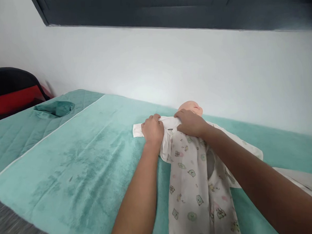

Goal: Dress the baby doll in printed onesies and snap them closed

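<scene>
A white baby romper (190,184) with a small animal print lies spread over a doll on the teal bed. The doll's head (189,106) shows past the collar, beside the wall. My left hand (153,129) is closed around the white sleeve, whose cuff (137,130) sticks out to the left of the fingers. At the shoulder of the same garment, my right hand (191,123) pinches the cloth between fingers and thumb, just below the head. The other sleeve (247,148) lies out to the right, partly behind my right forearm. Cloth hides the doll's body and arms.
The teal bed cover (77,161) stretches left to a quilted section (14,138) with a folded teal cloth (54,108) on it. A black and red object (15,92) stands at the far left. More white cloth (300,179) lies at right. A white wall (133,66) borders the bed.
</scene>
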